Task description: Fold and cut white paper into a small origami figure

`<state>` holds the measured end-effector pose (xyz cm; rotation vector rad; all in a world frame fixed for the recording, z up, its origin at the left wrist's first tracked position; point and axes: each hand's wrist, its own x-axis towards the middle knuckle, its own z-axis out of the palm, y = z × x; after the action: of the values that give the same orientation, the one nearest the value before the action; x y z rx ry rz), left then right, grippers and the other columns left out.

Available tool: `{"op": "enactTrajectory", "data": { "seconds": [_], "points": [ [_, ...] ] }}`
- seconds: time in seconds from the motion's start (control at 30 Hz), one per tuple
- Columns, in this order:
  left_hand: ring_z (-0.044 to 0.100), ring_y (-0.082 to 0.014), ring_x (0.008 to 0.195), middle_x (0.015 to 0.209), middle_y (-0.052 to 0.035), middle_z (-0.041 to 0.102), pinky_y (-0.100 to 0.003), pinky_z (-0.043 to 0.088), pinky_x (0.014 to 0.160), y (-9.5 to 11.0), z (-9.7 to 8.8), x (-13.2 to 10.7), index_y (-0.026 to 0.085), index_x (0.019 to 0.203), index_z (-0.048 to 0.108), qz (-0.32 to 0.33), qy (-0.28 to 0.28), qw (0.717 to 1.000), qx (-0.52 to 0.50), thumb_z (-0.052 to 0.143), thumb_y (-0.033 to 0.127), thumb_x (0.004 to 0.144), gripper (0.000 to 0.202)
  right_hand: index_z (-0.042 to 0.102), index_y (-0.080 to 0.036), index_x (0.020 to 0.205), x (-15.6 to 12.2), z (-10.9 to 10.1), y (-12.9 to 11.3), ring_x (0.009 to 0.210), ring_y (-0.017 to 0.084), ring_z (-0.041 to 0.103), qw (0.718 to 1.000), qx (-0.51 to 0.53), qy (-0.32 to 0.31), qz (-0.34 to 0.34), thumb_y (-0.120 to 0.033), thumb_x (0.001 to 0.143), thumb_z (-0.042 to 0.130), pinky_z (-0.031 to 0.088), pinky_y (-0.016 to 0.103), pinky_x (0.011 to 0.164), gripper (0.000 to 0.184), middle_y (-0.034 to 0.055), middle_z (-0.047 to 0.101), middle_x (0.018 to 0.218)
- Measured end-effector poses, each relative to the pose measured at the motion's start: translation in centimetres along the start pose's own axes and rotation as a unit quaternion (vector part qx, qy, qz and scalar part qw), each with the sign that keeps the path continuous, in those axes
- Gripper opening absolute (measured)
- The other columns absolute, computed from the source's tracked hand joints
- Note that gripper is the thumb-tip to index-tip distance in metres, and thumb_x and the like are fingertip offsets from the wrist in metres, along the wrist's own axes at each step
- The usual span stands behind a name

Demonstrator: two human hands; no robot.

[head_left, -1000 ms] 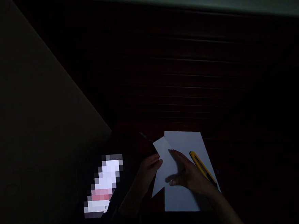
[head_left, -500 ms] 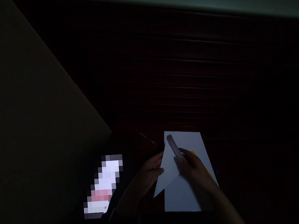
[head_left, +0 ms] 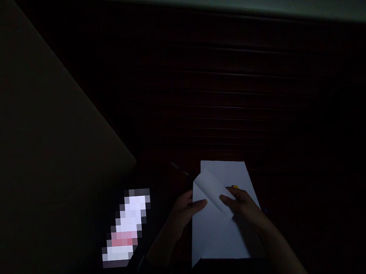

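A folded sheet of white paper (head_left: 212, 188) is held between my two hands, tilted over a larger white sheet (head_left: 230, 238). My left hand (head_left: 188, 207) grips its left side, thumb on top and fingers hidden behind the edge. My right hand (head_left: 242, 206) pinches the right side of the fold with the thumb on top. Beside the right fingers, a small yellow thing (head_left: 235, 187) shows in part; its kind cannot be made out.
A thin pen-like object (head_left: 180, 169) lies left of the paper on the dark surface. A bright, pixelated phone-shaped screen (head_left: 126, 226) is farther left. A small blue spot (head_left: 265, 210) shows at right. A pale panel (head_left: 47, 163) rises on the left. The scene is very dark.
The folded paper has turned so its wide face shows. My left thumb has come onto the sheet, and my right hand has shifted slightly right. Less of the yellow thing shows.
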<state>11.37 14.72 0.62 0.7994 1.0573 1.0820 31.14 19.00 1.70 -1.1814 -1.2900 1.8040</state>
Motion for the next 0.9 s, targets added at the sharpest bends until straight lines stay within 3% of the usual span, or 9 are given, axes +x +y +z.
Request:
{"op": "enactTrajectory", "data": {
  "seconds": [0.13, 0.33, 0.47, 0.57, 0.63, 0.73, 0.8, 0.9],
  "points": [
    [0.063, -0.0295, 0.085, 0.098, -0.0148, 0.066, -0.037, 0.047, 0.072, -0.3, -0.2, 0.1, 0.01, 0.104, 0.059, 0.007, 0.004, 1.0, -0.01, 0.065, 0.026, 0.072, 0.036, 0.06, -0.017, 0.109, 0.2, -0.1, 0.2, 0.069, 0.022, 0.062, 1.0, -0.017, -0.01, -0.003, -0.042, 0.076, 0.059, 0.048, 0.031, 0.059, 0.041, 0.0066, 0.067, 0.084],
    [0.06, -0.0309, 0.09, 0.101, -0.0158, 0.064, -0.039, 0.047, 0.073, 0.0, -0.3, -0.1, 0.01, 0.105, 0.059, -0.015, 0.008, 0.998, -0.054, 0.066, 0.023, 0.071, 0.037, 0.063, -0.015, 0.101, 0.7, -0.3, 0.3, 0.08, 0.023, 0.061, 0.998, -0.005, 0.052, -0.035, -0.039, 0.07, 0.067, 0.048, 0.031, 0.066, 0.04, 0.0093, 0.065, 0.095],
    [0.06, -0.0296, 0.089, 0.101, -0.016, 0.064, -0.038, 0.048, 0.071, -0.2, -0.2, 0.1, 0.01, 0.104, 0.059, -0.012, 0.044, 0.995, -0.084, 0.066, 0.024, 0.071, 0.037, 0.055, -0.021, 0.114, 0.4, 0.0, -0.1, 0.088, 0.023, 0.058, 0.997, 0.026, 0.039, -0.055, -0.032, 0.062, 0.074, 0.047, 0.031, 0.072, 0.057, 0.0077, 0.061, 0.105],
    [0.061, -0.0275, 0.086, 0.097, -0.0148, 0.064, -0.036, 0.048, 0.069, -0.5, -0.2, 0.4, 0.01, 0.101, 0.059, 0.003, 0.072, 0.992, -0.1, 0.066, 0.024, 0.071, 0.034, 0.05, -0.024, 0.12, 0.3, 0.1, 0.1, 0.077, 0.019, 0.059, 0.998, 0.02, 0.042, -0.043, -0.029, 0.059, 0.075, 0.047, 0.028, 0.061, 0.066, 0.0061, 0.061, 0.103],
    [0.061, -0.0265, 0.083, 0.094, -0.0137, 0.065, -0.036, 0.049, 0.068, -0.7, -0.4, 0.4, 0.01, 0.099, 0.06, 0.005, 0.085, 0.991, -0.105, 0.067, 0.024, 0.07, 0.033, 0.056, -0.023, 0.111, 0.5, 0.0, 0.6, 0.066, 0.016, 0.057, 0.998, 0.012, 0.044, -0.032, -0.029, 0.06, 0.075, 0.044, 0.025, 0.053, 0.054, 0.0034, 0.062, 0.09],
    [0.061, -0.0265, 0.084, 0.093, -0.0131, 0.065, -0.037, 0.049, 0.069, -0.7, -0.5, 0.4, 0.011, 0.099, 0.06, 0.003, 0.086, 0.99, -0.108, 0.067, 0.024, 0.071, 0.032, 0.063, -0.017, 0.074, 0.8, -0.3, 1.3, 0.054, 0.012, 0.051, 0.999, 0.023, 0.042, -0.018, -0.03, 0.062, 0.073, 0.039, 0.022, 0.048, 0.02, -0.0012, 0.057, 0.063],
    [0.061, -0.027, 0.086, 0.095, -0.0134, 0.064, -0.038, 0.049, 0.072, -0.5, -0.5, 0.2, 0.01, 0.098, 0.06, 0.0, 0.084, 0.99, -0.112, 0.066, 0.024, 0.071, 0.031, 0.057, -0.016, 0.056, 0.9, -0.3, 1.5, 0.052, 0.011, 0.05, 0.998, 0.042, 0.039, -0.012, -0.03, 0.062, 0.073, 0.038, 0.022, 0.049, 0.022, -0.0017, 0.054, 0.056],
    [0.061, -0.0268, 0.086, 0.093, -0.0137, 0.064, -0.038, 0.049, 0.073, -0.3, -0.2, 0.2, 0.009, 0.096, 0.061, -0.007, 0.076, 0.99, -0.12, 0.066, 0.023, 0.071, 0.029, 0.061, -0.016, 0.062, 0.8, -0.1, 1.3, 0.059, 0.014, 0.054, 0.997, 0.069, 0.037, -0.008, -0.03, 0.061, 0.074, 0.041, 0.025, 0.056, 0.019, 0.0008, 0.06, 0.063]
  ]
}}
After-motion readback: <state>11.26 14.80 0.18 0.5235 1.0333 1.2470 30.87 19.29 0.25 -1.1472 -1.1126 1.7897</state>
